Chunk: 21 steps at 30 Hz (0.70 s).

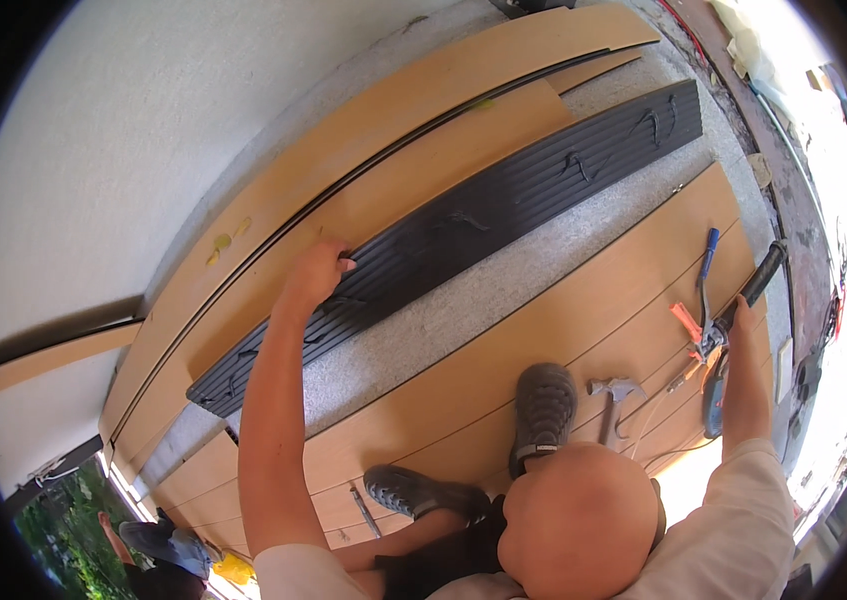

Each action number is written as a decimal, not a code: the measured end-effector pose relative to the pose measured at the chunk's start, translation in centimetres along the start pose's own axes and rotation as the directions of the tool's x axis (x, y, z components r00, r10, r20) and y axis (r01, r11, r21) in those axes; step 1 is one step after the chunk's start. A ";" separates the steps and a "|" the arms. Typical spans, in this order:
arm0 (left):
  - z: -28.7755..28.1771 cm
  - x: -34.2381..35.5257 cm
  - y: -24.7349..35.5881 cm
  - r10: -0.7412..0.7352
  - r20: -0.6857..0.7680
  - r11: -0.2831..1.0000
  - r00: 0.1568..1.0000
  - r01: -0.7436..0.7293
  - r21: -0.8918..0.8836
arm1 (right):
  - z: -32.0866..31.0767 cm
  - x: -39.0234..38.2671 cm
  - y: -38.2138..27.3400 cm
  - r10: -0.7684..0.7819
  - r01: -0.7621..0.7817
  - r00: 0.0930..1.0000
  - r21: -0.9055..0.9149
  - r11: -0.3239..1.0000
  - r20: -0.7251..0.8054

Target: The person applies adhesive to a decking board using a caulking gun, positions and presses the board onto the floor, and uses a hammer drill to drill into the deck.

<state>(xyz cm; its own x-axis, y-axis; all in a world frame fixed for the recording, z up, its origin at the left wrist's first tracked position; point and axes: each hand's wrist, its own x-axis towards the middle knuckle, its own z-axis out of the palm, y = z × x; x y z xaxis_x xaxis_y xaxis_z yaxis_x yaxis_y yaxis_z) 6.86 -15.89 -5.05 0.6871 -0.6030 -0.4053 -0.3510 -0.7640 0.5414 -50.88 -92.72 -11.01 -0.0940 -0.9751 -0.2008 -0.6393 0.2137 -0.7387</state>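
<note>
My left hand (pixel 318 272) grips the upper edge of a long dark ribbed board (pixel 503 200) with loose black squiggles of adhesive on its face. My right hand (pixel 741 312) is closed on a black cylindrical tube gun (pixel 765 275) at the right. Under it lie blue-handled and orange-handled tools (pixel 705 250) and a cord. A claw hammer (pixel 611 395) lies beside my right shoe (pixel 543 405) on tan planks (pixel 483 360). A small metal tool (pixel 363 510) lies by my other shoe.
More tan boards (pixel 343 160) lie along a white wall (pixel 113 110) above the dark board, on a grey concrete base (pixel 463 285). Another person (pixel 158 550), partly seen at the lower left, is near a yellow object (pixel 233 570). A darker strip of ground (pixel 808 250) runs along the right.
</note>
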 end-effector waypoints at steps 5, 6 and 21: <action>-1.2 -7.3 1.0 0.064 -0.147 0.987 0.987 -0.040 0.156 | 9.8 -19.2 -6.3 -0.524 0.518 0.849 -0.314 0.796 0.072; 0.0 -7.2 2.7 0.102 -0.169 0.982 0.980 -0.072 0.174 | 9.6 -20.2 -7.2 -0.601 0.607 0.793 -0.210 0.767 0.100; 3.5 -10.9 3.3 0.351 -0.236 0.868 0.906 -0.221 0.444 | 28.7 -41.6 -27.4 0.259 0.005 0.518 -0.306 0.952 0.815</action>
<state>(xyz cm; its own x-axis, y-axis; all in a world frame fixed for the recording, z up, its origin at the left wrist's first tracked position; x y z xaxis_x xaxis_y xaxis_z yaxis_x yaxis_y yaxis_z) -4.04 -12.67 -1.42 0.6492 -0.7606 -0.0035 -0.7392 -0.6320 0.2327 -7.54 -56.34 -0.91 0.4075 -0.4018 -0.8200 -0.8428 0.1803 -0.5072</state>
